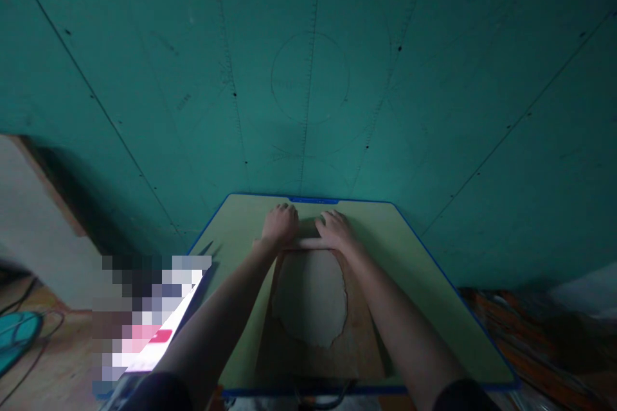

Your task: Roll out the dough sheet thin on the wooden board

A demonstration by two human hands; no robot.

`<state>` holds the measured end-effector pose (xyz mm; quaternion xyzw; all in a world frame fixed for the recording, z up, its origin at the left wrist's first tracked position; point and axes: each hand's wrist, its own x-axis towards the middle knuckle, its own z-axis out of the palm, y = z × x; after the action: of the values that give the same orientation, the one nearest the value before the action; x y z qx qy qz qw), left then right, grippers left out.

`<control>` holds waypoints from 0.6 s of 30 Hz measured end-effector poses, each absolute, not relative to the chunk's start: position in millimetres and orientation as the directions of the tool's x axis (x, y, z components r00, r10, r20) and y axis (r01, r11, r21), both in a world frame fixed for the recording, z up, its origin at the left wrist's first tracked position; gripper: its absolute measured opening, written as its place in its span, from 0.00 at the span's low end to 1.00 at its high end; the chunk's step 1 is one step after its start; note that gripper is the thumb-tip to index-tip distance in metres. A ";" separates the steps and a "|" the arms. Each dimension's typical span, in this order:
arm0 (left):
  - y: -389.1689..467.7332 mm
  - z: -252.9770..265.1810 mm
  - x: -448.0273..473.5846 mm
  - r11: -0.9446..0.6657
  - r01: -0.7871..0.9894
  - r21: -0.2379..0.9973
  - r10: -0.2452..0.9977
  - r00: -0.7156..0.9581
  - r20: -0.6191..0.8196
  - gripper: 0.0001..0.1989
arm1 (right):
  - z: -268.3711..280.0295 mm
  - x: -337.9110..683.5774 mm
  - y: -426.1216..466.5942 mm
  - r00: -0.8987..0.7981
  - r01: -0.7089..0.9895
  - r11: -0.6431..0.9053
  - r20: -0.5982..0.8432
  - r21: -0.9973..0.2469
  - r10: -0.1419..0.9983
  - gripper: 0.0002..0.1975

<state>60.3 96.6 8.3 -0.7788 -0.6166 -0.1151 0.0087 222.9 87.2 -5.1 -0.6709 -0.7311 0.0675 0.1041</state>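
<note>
Sleeves (465, 396): dark, both at bottom edge; bare forearms reach fwd.
Worktop (419, 295): pale top w/ blue rim, under everything in hand.
Screen (144, 350): bright, partly pixelated, at worktop's L edge, nr L forearm.
Board (361, 353): wooden, flat on worktop btwn forearms.
Dough (311, 298): thin flat sheet on board, roughly oval, ragged edge R & near side; far end meets pin.
Pin (311, 243): pale, lies crosswise at dough's far end, under both hands.
L hand (281, 225): over pin's L part, fingers bent fwd; grip half-curled, can't tell if closed round pin.
R hand (335, 229): over pin's R part, thumb side facing L; grip loosely curled, closure hidden too.
Floor, L (58, 359): cables, round teal thing (19, 337).
Panel (43, 225): pale, brown edge, far L.
Wall (308, 77): green, w/ drawn circles, ruled lines, dark dots.
</note>
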 end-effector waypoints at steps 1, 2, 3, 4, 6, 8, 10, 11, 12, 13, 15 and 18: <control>99.1 7.3 60.3 -0.230 0.964 0.133 0.962 0.204 0.181 0.19 | -4.5 222.9 89.6 -0.076 0.967 0.090 0.065 -0.239 0.995 0.20; 101.3 6.3 60.3 -0.220 0.966 0.138 0.966 0.196 0.170 0.19 | -4.0 223.0 91.8 -0.074 0.967 0.088 0.065 -0.240 0.995 0.19; 103.3 5.5 60.5 -0.211 0.967 0.142 0.969 0.188 0.159 0.20 | -3.7 223.2 93.9 -0.072 0.967 0.085 0.063 -0.241 0.995 0.19; 104.9 4.9 60.6 -0.202 0.968 0.147 0.972 0.180 0.149 0.20 | -3.6 223.3 95.9 -0.068 0.967 0.081 0.060 -0.242 0.996 0.18; 107.5 4.3 61.1 -0.185 0.971 0.152 0.977 0.165 0.133 0.21 | -3.7 223.7 99.6 -0.062 0.968 0.073 0.053 -0.242 0.997 0.18; 109.2 4.5 61.6 -0.169 0.973 0.157 0.981 0.151 0.123 0.23 | -4.2 224.0 103.4 -0.060 0.968 0.069 0.046 -0.241 0.997 0.17; 110.6 5.2 61.9 -0.158 0.974 0.160 0.983 0.141 0.114 0.23 | -5.0 224.1 107.2 -0.062 0.968 0.070 0.039 -0.240 0.997 0.17; 111.2 5.6 62.1 -0.153 0.975 0.162 0.985 0.136 0.109 0.23 | -5.5 224.2 109.1 -0.065 0.968 0.072 0.037 -0.239 0.997 0.16; 111.9 6.0 62.2 -0.148 0.975 0.164 0.986 0.132 0.104 0.23 | -6.0 224.2 111.0 -0.068 0.968 0.075 0.036 -0.237 0.997 0.16; 112.6 6.4 62.4 -0.143 0.976 0.165 0.987 0.128 0.098 0.22 | -6.5 224.3 112.8 -0.071 0.969 0.078 0.037 -0.235 0.997 0.16; 114.2 6.9 63.0 -0.137 0.976 0.169 0.988 0.123 0.088 0.22 | -7.0 224.4 115.9 -0.078 0.969 0.086 0.043 -0.231 0.996 0.17; 116.5 6.8 63.9 -0.133 0.976 0.174 0.989 0.121 0.080 0.22 | -6.9 224.6 119.0 -0.090 0.970 0.098 0.049 -0.223 0.995 0.18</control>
<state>63.9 116.5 6.8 -0.7476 -0.6571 -0.0880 -0.0390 224.6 119.0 -6.9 -0.6681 -0.7351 0.0665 0.0936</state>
